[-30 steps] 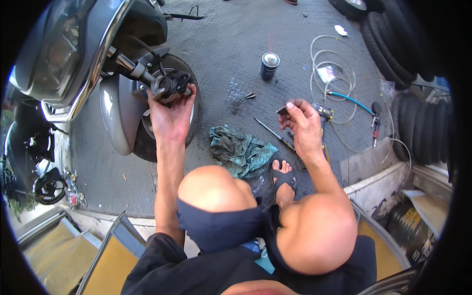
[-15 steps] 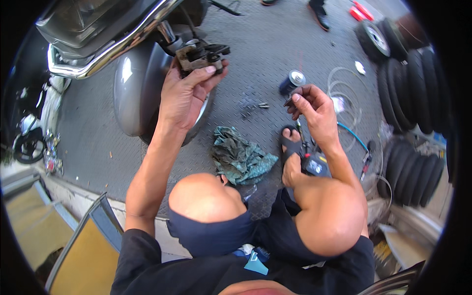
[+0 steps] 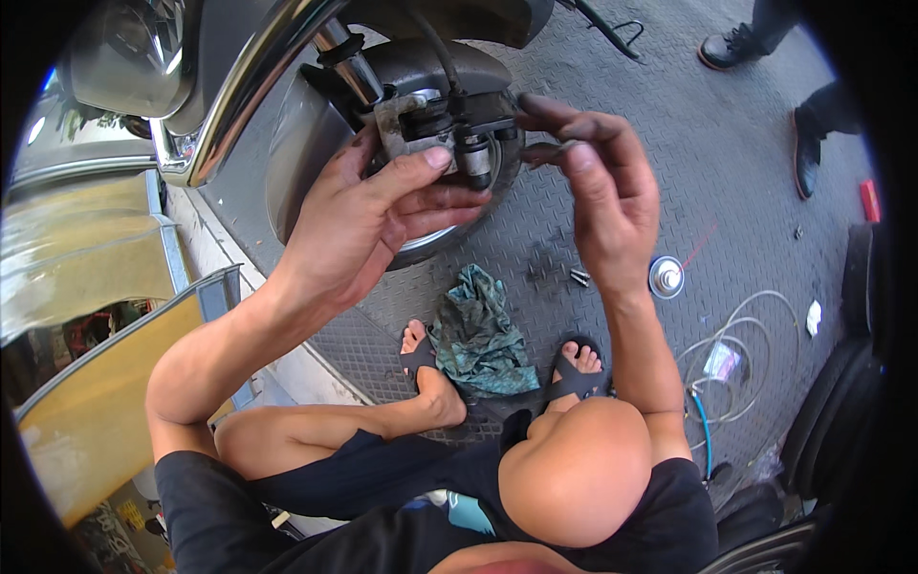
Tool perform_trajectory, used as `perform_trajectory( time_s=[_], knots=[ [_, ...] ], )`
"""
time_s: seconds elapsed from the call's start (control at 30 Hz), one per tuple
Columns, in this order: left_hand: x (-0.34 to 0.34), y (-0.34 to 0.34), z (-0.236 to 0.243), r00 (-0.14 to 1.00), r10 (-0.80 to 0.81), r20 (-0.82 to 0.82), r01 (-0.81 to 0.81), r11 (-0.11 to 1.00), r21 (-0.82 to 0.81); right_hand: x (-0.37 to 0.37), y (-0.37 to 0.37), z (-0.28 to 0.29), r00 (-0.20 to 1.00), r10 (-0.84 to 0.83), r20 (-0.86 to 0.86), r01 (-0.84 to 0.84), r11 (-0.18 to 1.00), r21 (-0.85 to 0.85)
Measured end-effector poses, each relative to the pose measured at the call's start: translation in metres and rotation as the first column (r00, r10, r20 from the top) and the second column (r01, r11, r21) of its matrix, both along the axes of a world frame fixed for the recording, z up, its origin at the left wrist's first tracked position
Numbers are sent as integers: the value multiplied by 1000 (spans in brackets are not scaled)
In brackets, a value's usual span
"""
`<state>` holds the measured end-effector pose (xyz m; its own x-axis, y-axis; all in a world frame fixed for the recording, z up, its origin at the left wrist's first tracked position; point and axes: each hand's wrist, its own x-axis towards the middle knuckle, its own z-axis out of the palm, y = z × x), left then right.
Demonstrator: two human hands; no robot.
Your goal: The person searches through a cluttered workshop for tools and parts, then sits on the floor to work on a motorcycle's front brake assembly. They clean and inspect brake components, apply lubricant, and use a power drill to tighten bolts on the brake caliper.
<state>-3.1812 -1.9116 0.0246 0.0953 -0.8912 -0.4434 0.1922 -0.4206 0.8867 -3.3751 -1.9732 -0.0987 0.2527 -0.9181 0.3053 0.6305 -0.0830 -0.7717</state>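
Note:
A brake caliper (image 3: 413,132) hangs on its black hose in front of the motorcycle's front wheel. My left hand (image 3: 349,215) is closed on it, thumb across the near side and fingers underneath. Close to the caliper's right end, my right hand (image 3: 617,196) pinches a small, dark, flat piece (image 3: 545,153) between thumb and fingers; it looks like a brake pad, partly hidden by the fingertips. The fingertips of both hands are blackened. Behind the caliper are the chrome fork leg (image 3: 352,67) and the grey front fender (image 3: 464,62).
A dirty green rag (image 3: 483,335) lies between my feet. Right of it are small metal pins (image 3: 579,277), a spray can (image 3: 666,276) and a coiled clear hose (image 3: 755,407). A chrome bar (image 3: 253,81) slants at upper left. Another person's shoe (image 3: 732,46) stands at far right.
My right hand has come up and left with the small dark piece to the caliper. My left hand still holds the caliper. The view has shifted toward the wheel.

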Motion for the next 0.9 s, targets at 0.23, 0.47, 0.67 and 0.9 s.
perform_trajectory(
  time_s=[0.23,0.47,0.67,0.9],
  knots=[
    [-8,12,-10,996,85,-33,-86,995,-46,9,10,1,997,61,-42,-64,995,-80],
    [-2,44,-49,935,320,155,-311,947,-83,23,42,-27,981,-57,-187,-28,905,-424],
    [2,56,-77,491,210,845,55,961,-271,12,62,-54,954,-44,-297,-82,913,-399],
    [16,59,-87,60,292,955,400,869,-291,9,57,-59,951,-56,-303,-67,923,-380]
  ],
)
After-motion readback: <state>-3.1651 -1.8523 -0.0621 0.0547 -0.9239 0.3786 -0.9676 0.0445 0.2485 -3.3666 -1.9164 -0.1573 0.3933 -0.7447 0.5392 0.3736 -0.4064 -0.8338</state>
